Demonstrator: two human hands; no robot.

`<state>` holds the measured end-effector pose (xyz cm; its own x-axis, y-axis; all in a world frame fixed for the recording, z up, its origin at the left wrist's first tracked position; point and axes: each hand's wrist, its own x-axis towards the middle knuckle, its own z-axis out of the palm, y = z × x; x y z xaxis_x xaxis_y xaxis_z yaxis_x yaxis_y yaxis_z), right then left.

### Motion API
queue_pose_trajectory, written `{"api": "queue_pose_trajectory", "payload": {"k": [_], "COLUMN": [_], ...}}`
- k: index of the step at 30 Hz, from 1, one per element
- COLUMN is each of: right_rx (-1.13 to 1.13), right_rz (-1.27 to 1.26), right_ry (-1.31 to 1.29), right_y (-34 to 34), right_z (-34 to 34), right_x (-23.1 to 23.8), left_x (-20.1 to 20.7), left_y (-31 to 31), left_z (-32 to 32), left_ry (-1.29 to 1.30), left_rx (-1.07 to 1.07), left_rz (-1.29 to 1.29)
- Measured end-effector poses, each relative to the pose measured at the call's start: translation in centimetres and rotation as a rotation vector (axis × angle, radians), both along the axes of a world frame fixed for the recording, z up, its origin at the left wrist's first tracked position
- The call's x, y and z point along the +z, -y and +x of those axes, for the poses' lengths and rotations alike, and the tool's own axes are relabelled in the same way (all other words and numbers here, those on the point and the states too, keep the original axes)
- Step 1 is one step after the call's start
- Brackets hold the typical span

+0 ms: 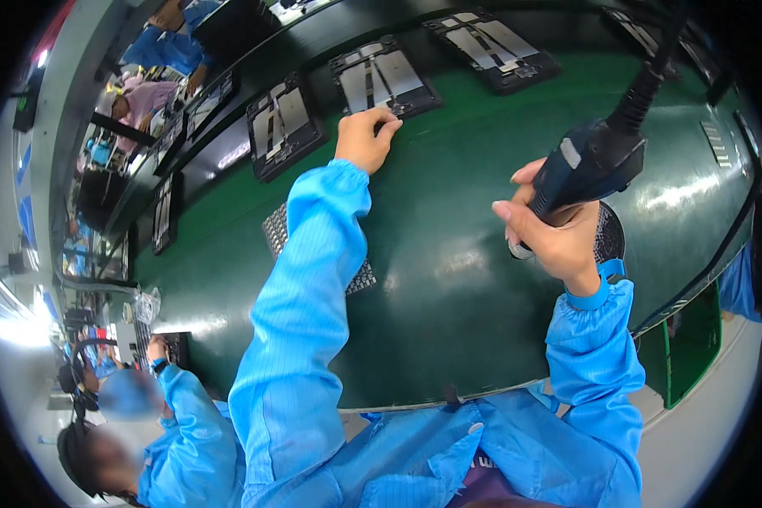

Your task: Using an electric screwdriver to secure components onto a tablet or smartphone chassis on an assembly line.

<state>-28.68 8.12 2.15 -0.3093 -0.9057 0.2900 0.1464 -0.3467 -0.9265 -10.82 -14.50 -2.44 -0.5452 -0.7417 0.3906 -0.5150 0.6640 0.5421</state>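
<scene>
- Head view: gripping a corded driver (588,165) in the right hand (559,233), right of centre in the frame, wrapping thumb and fingers snugly round its lower body, tilting it down toward lower left and hiding its tip.
- Running the cable (639,102) up to the upper right of the frame, probably for keeping cord off the green worktop (449,339).
- With the left hand (367,140), touching or nearly touching the near edge of an opened flat device (389,72) at upper middle, curling the fingers and bringing thumb close to index; leaving unclear any small part pinched between, perhaps just steadying that edge.
- Keeping further opened devices, left neighbour (284,127) and right neighbour (491,46), along the far border, likely for sparing the middle.
- Covering part of a studded tray (278,230), left of centre, with the left sleeve (300,279), so limiting access there.
- Partly hiding a round dark dish (610,235) behind the right wrist, presumably keeping it handy.
- Leaving open green surface between both hands and down to the near edge at lower middle, but risking bumps against the dish on moving rightward.
</scene>
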Motion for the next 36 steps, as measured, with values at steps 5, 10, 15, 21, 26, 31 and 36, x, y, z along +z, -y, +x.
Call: {"api": "queue_pose_trajectory", "payload": {"k": [5, 10, 15, 21, 26, 31, 36], "right_rx": [-0.002, -0.059, -0.221, -0.178, -0.174, -0.158, -0.145], "right_rz": [0.080, 0.082, 0.082, -0.148, -0.143, -0.117, 0.167], "right_ry": [0.010, -0.007, -0.198, -0.217, -0.188, -0.242, -0.159], "right_y": [0.4, 0.2, 1.2, 2.3, 2.6, 1.8, 0.5], "right_z": [-1.1, -2.2, -3.0, -2.0, -1.9, -1.9, -2.4], "right_x": [-0.3, -0.1, -0.6, -0.2, -1.1, -0.9, 0.0], "left_x": [3.0, 4.2, 8.0, 12.6, 9.1, 6.1, 4.3], "left_y": [-7.6, -12.3, -17.4, -27.1, -33.3, -30.9, -22.9], "left_z": [-1.5, -2.0, -3.0, -13.7, -17.9, -9.8, 0.3], "left_ry": [-0.818, -0.989, -0.341, 0.119, -0.260, -0.195, -0.094], "left_rx": [-0.306, -0.351, -0.600, -1.207, -1.114, -1.088, -0.595], "left_rz": [1.068, 1.323, 1.241, 0.527, 0.159, 0.163, 0.004]}}
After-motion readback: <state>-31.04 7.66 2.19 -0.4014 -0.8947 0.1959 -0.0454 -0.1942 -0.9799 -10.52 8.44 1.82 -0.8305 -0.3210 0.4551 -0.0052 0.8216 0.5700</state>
